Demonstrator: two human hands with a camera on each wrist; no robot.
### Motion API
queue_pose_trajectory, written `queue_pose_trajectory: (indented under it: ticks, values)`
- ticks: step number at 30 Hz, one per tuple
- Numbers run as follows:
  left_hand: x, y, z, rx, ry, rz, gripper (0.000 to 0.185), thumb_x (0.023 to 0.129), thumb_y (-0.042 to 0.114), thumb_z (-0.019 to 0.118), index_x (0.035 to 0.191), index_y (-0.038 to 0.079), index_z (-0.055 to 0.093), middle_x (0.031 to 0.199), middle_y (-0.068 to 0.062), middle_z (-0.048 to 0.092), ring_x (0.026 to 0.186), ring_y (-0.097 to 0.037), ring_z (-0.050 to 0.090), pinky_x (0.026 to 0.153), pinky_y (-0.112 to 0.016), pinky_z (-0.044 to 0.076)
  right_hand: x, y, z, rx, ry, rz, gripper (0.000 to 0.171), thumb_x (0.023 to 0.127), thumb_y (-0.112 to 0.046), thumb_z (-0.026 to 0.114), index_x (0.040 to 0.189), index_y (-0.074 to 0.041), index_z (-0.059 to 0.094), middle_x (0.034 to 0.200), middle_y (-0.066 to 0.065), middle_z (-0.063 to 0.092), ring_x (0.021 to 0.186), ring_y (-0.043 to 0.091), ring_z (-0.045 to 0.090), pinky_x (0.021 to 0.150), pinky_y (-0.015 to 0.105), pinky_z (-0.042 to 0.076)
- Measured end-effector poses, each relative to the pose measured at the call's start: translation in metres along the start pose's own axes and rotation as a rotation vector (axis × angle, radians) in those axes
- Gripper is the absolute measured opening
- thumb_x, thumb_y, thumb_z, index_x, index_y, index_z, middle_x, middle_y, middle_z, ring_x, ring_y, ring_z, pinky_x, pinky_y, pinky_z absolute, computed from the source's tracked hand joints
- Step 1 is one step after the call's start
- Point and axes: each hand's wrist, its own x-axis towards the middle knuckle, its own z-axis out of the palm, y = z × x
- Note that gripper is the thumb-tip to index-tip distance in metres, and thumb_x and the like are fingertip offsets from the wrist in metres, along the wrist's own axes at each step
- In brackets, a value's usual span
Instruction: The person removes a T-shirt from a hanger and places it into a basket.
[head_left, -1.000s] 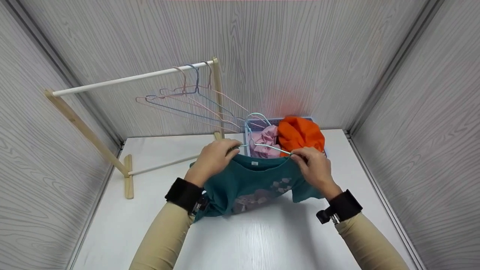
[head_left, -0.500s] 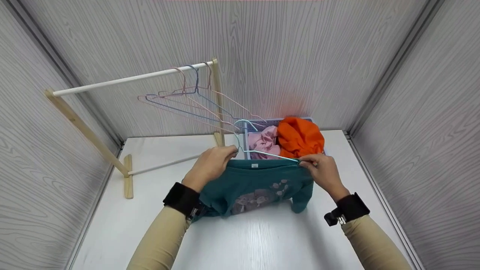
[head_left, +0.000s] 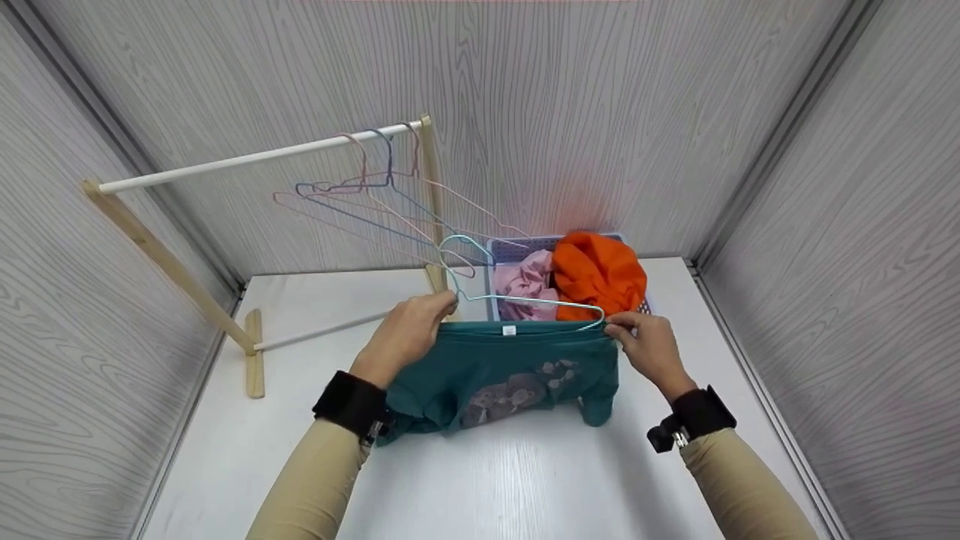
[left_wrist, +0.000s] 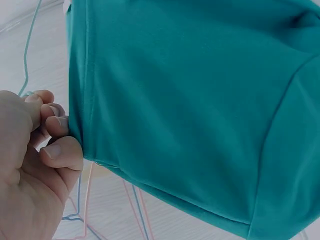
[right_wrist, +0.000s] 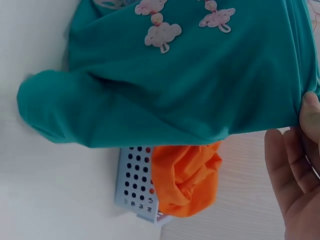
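We have the teal cotton T-shirt with the pale printed front [head_left: 510, 371] threaded onto the light-blue wire hanger [head_left: 517, 296], held just above the white table [head_left: 525, 480] in front of the perforated lilac plastic basket [head_left: 517, 247]. Our left hand [head_left: 409, 334] pinches 1 shoulder of the shirt and our right hand [head_left: 649, 345] pinches the other with curled fingers. By our judgement the threading looks done, while hooking it onto the white wooden rail [head_left: 247, 159] beside the 3 bare hangers [head_left: 375, 202] remains.
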Motion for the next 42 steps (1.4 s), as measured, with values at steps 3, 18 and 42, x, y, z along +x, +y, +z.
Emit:
queue_pose_trajectory:
  ticks: [3, 18, 42]
  values:
    - [0.002, 0.003, 0.0, -0.019, -0.019, -0.026, 0.017, 0.105, 0.019, 0.043, 0.097, 0.013, 0.057, 0.099, -0.005, 0.07, 0.085, -0.019, 0.063, 0.076, -0.037, 0.053, -0.001, -0.004, 0.008, 0.098, -0.086, 0.057, 0.017, 0.094, -0.014, 0.064, 0.106, -0.003, 0.07, 0.095, 0.011, 0.072, 0.081, 0.024, 0.067, 0.067, 0.026, 0.058]
    - [0.035, 0.036, -0.001, -0.067, -0.062, -0.062, 0.022, 0.105, 0.028, 0.042, 0.105, 0.015, 0.06, 0.072, 0.002, 0.059, 0.061, -0.011, 0.056, 0.062, -0.031, 0.043, -0.001, -0.056, 0.075, 0.231, -0.235, -0.002, 0.018, 0.098, -0.016, 0.058, 0.11, -0.006, 0.067, 0.099, 0.007, 0.07, 0.09, 0.016, 0.064, 0.084, 0.036, 0.056]
    - [-0.006, -0.014, -0.071, -0.061, -0.216, -0.17, 0.023, 0.104, 0.026, 0.046, 0.11, 0.015, 0.066, 0.077, -0.003, 0.061, 0.064, -0.016, 0.055, 0.062, -0.031, 0.044, -0.026, -0.017, 0.075, 0.16, -0.484, 0.105, 0.013, 0.097, -0.014, 0.057, 0.103, -0.014, 0.069, 0.101, 0.005, 0.069, 0.091, 0.018, 0.06, 0.087, 0.036, 0.052]
